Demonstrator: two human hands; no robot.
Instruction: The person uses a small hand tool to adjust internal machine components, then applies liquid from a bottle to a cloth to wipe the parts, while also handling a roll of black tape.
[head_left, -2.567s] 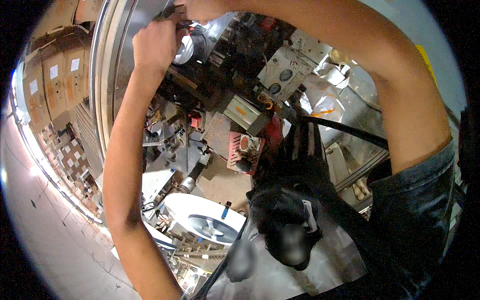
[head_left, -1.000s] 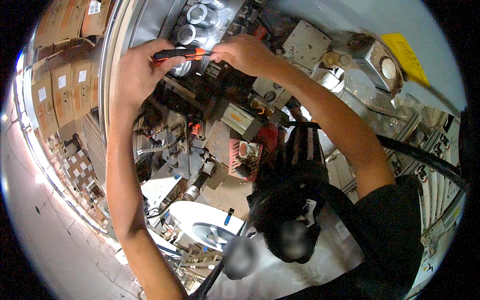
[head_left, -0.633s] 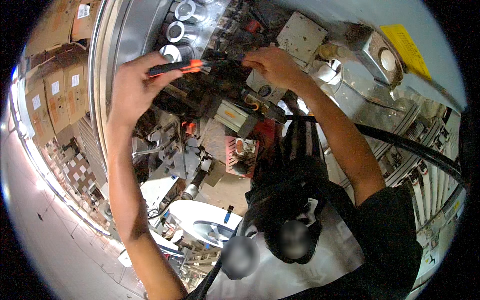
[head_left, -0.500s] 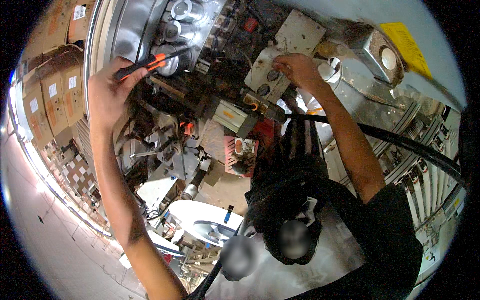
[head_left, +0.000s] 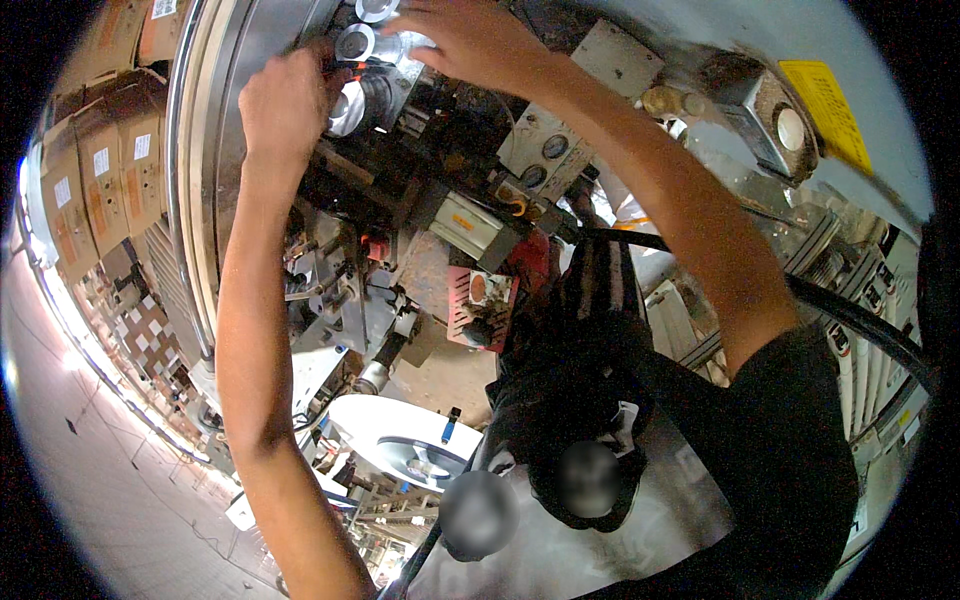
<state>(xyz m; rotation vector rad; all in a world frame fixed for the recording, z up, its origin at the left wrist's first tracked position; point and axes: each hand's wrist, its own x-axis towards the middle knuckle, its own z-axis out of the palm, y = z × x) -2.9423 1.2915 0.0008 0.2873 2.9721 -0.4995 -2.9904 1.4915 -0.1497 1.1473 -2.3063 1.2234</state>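
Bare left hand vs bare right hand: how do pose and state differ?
Grip: the bare left hand is curled around a mostly hidden, slim black-and-orange tool; the bare right hand has fingers extended, no tool visible.
Position: the right hand sits higher in the picture than the left hand.
Shared: both are near the shiny silver, ring-ended metal cylinders.

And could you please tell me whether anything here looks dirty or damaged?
Yes: brown grime cakes part of the boxy silver metal housing beside the yellow rectangular label, standing out against bare metal.
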